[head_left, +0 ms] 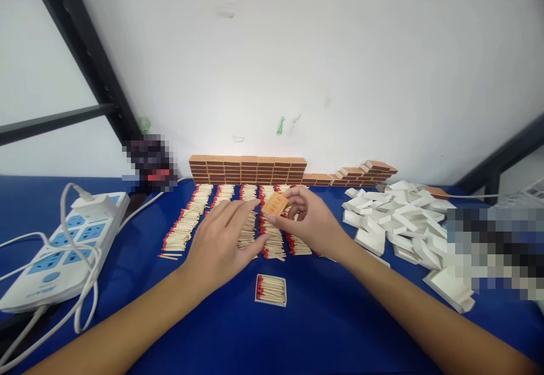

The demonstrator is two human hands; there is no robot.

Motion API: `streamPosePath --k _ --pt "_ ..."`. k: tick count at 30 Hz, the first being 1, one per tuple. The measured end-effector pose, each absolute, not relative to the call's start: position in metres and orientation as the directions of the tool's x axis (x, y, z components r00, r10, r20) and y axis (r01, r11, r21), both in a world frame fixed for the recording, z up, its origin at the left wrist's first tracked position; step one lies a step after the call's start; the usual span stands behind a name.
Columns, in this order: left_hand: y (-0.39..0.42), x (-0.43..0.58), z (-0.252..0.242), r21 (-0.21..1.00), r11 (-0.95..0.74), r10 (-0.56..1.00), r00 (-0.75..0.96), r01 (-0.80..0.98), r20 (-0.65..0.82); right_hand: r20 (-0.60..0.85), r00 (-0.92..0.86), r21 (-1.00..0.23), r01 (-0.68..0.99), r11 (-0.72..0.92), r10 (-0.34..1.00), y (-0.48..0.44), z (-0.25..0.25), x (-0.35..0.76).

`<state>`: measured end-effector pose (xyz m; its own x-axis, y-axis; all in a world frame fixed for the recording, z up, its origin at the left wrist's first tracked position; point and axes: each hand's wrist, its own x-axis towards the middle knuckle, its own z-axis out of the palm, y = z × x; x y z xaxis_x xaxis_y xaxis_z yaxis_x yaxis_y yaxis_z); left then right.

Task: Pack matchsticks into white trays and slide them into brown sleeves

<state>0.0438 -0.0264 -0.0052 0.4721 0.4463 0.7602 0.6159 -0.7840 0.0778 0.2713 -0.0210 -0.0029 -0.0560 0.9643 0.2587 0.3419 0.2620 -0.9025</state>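
The right grip is holding the orange matchbox sleeve between thumb and fingers, above the rows of loose matches; the sleeve is sitting at a tilt, its long axis not showing clearly; the left grip is standing open and empty, its fingertips pointing toward the sleeve from just beside it; whether they are touching it, the view is not showing. The match-filled tray is lying on the blue worktop, nearer the wearer than both grips and almost straight below the sleeve in the view; its long axis is running side to side, red heads facing left; the left grip, by its thumb, is appearing nearer to the tray; neither grip is touching it; the pile of white trays is lying well apart, beyond the right forearm.
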Motion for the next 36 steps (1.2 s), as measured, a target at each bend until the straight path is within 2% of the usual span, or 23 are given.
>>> streamPosePath --k 5,11,14,17,21,23,26,31,33,36 --pt "-0.022 0.044 -0.012 0.134 -0.813 0.436 0.441 0.567 0.784 0.188 -0.093 -0.977 0.085 0.195 0.978 -0.046 -0.007 0.242" --pt "-0.027 0.048 -0.010 0.232 -0.790 0.489 0.355 0.567 0.797 0.118 -0.048 -0.987 -0.118 0.112 0.992 -0.051 -0.008 0.234" --pt "-0.028 0.050 -0.007 0.282 -0.791 0.514 0.339 0.543 0.788 0.092 -0.042 -0.984 -0.154 0.084 0.995 -0.051 -0.008 0.233" --pt "-0.026 0.049 -0.004 0.299 -0.788 0.522 0.327 0.539 0.788 0.125 -0.035 -0.987 -0.102 0.121 0.992 -0.051 -0.009 0.235" --pt "-0.021 0.046 -0.003 0.275 -0.806 0.494 0.338 0.524 0.801 0.159 -0.160 -0.987 -0.023 0.157 0.974 -0.051 -0.007 0.239" --pt "-0.020 0.045 -0.004 0.254 -0.816 0.477 0.356 0.520 0.803 0.142 -0.153 -0.989 0.016 0.146 0.978 -0.050 -0.005 0.241" --pt "-0.018 0.042 -0.007 0.217 -0.805 0.478 0.387 0.552 0.789 0.148 -0.067 -0.983 0.097 0.154 0.987 -0.045 0.000 0.247" --pt "-0.015 0.038 -0.009 0.194 -0.733 0.532 0.372 0.652 0.760 0.270 0.103 -0.943 0.228 0.241 0.957 -0.018 0.006 0.279" --pt "-0.013 0.036 -0.010 0.185 -0.719 0.541 0.372 0.670 0.754 0.293 0.223 -0.922 0.322 0.214 0.930 0.002 0.006 0.306" --pt "-0.012 0.036 -0.011 0.167 -0.724 0.535 0.393 0.669 0.748 0.298 0.426 -0.886 0.457 0.081 0.854 0.035 0.002 0.355"
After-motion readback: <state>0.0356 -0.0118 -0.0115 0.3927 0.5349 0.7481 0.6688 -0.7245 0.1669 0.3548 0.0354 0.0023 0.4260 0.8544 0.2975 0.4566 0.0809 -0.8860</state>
